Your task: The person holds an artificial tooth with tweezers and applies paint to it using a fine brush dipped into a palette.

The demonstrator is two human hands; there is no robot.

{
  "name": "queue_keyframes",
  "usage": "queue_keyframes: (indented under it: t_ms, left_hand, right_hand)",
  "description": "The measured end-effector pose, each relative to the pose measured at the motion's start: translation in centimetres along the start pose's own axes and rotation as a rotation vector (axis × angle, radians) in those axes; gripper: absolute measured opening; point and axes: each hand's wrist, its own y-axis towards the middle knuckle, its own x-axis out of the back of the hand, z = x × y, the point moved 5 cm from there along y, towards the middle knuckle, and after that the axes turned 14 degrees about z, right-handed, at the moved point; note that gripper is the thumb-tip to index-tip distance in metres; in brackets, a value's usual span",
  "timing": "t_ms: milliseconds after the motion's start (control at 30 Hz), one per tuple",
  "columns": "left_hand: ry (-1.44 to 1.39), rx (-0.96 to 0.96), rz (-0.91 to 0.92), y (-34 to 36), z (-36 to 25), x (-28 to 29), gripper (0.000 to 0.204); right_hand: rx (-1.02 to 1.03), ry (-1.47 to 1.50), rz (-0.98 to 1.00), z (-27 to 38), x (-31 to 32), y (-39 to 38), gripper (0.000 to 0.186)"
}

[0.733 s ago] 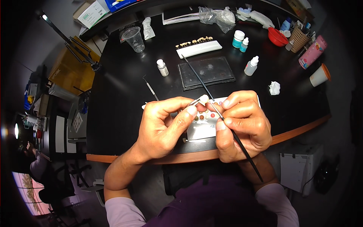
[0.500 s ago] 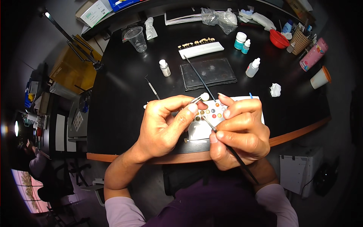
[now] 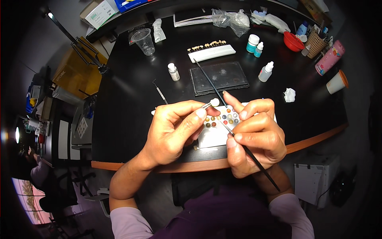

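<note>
My left hand (image 3: 171,133) is closed on a slim metal holder (image 3: 205,106) with a small white tooth-like piece (image 3: 214,102) at its tip. My right hand (image 3: 256,145) grips a thin dark-handled brush (image 3: 254,161), one finger raised apart from the others. The brush's pale tip is over a white palette (image 3: 211,139) dotted with several coloured pastes, just below the white piece; whether it touches the palette I cannot tell. Behind my hands a second brush (image 3: 207,77) lies across a dark slab (image 3: 234,73).
Around them are a shade-tab strip (image 3: 211,53), small bottles (image 3: 266,73), a plastic cup (image 3: 145,44), a dental probe (image 3: 159,91), crumpled tissue (image 3: 289,95), red bowl (image 3: 293,43), pink flask (image 3: 330,57) and lamp arm (image 3: 75,42). A co-worker's arm (image 3: 36,163) shows at far left.
The brush tip in my right hand has dropped from beside the white piece to over the palette's pastes, and one right finger has lifted. My left hand has barely moved.
</note>
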Motion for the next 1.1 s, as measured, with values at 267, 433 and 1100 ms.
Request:
queue_keyframes:
  t_ms: [267, 433, 1100]
  left_hand:
    - [-0.076, 0.03, 0.103, 0.16, -0.05, -0.32, 0.031]
    - [-0.062, 0.001, 0.094, -0.04, -0.15, -0.36, 0.032]
    - [-0.071, 0.005, 0.119, -0.03, -0.17, -0.32, 0.03]
  right_hand:
    - [-0.026, -0.005, -0.085, -0.48, 0.47, -0.27, 0.022]
    - [-0.015, -0.064, -0.088, -0.4, 0.46, -0.22, 0.021]
    - [-0.004, -0.055, -0.066, 0.01, 0.56, -0.09, 0.022]
